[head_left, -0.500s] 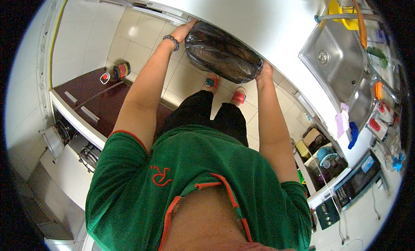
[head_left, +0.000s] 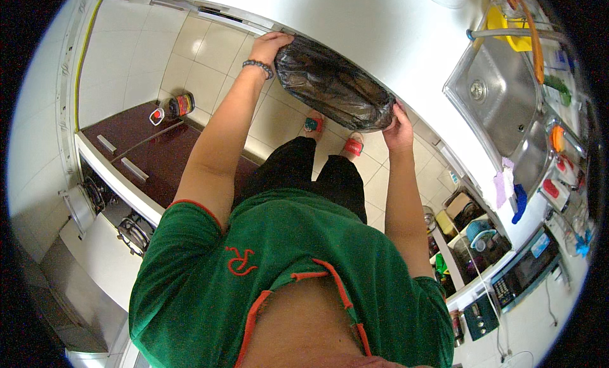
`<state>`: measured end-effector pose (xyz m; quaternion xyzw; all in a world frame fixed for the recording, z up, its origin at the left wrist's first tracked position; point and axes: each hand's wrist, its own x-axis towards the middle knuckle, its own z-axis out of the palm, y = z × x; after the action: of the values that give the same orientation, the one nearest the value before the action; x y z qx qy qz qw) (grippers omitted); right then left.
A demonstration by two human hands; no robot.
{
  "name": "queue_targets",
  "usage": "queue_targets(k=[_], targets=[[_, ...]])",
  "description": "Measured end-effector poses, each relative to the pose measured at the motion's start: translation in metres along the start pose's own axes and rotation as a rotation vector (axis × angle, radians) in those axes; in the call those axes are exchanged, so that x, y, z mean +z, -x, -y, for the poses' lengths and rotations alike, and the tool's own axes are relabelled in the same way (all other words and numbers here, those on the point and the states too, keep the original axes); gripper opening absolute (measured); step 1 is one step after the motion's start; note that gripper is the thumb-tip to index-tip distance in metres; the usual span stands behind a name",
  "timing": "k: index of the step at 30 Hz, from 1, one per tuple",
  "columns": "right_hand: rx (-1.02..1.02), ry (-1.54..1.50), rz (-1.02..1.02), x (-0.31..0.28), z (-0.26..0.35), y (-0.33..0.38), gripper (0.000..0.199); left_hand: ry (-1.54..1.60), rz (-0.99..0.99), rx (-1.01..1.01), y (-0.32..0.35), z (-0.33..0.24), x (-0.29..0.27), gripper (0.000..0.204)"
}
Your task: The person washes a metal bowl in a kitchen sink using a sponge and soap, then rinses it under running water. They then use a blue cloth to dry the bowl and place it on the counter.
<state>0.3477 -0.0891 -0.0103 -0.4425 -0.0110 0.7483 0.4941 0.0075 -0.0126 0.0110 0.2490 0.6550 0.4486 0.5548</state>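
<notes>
A black plastic bag (head_left: 333,82), shiny and creased, spreads in a long oval along the edge of the white counter (head_left: 355,28). At its left end my left hand (head_left: 269,47), with a dark beaded bracelet at the wrist, is closed on the bag's edge close under the counter. My right hand (head_left: 399,130) pinches the bag's right end, thumb and fingers bent around its edge. Both arms reach forward, and the bag is stretched between the hands. Whether something stiff lies beneath the plastic is hidden.
To the right is a steel sink (head_left: 498,82) set into the counter, with a purple cloth (head_left: 503,181) by it. A microwave (head_left: 526,263) stands farther right. Dark red cabinets (head_left: 152,155) and a gas stove (head_left: 114,209) are on the left. A dark bottle (head_left: 181,105) stands near the cabinets.
The bag and both hands have shifted slightly right in the picture. More of my right hand's fingers now shows over the bag's right end. Both hands still hold the bag.
</notes>
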Motion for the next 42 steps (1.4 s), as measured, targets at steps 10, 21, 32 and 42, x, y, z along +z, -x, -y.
queue_targets(k=[10, 21, 32, 42], targets=[[-0.612, 0.482, -0.428, 0.001, -0.028, -0.044, 0.020, -0.037, 0.095, -0.189, -0.029, -0.010, 0.008, 0.020], [0.033, -0.089, -0.037, -0.022, -0.008, -0.001, 0.032, 0.246, 0.059, -0.171, 0.001, 0.011, 0.000, 0.047], [0.115, 0.257, -0.266, -0.041, -0.045, 0.013, 0.015, 0.404, 0.025, -0.307, 0.049, 0.120, -0.050, 0.013], [0.139, 0.104, -0.308, -0.062, -0.013, 0.001, 0.015, -0.151, -0.211, 0.292, 0.059, 0.066, -0.085, 0.032]])
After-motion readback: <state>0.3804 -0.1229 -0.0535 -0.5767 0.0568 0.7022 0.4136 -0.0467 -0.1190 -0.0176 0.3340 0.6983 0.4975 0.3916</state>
